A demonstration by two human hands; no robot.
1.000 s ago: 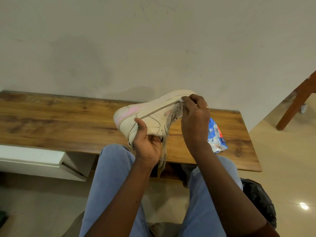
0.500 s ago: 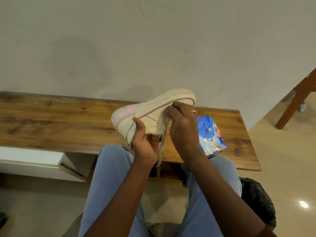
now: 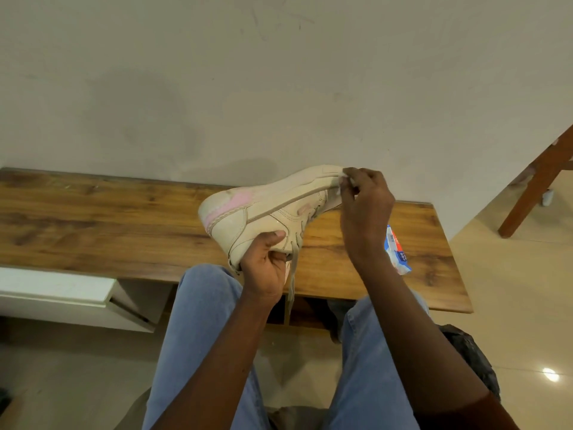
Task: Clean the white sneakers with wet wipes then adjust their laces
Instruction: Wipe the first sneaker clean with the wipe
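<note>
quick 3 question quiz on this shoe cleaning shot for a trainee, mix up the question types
1. True or false: the sneaker rests flat on the bench.
2. The wipe at the toe is pinched by: A the left hand, B the right hand, C neither.
3. What colour is the patch at the heel?

Key
1. False: the left hand holds it up off the bench.
2. B.
3. Pink.
</note>
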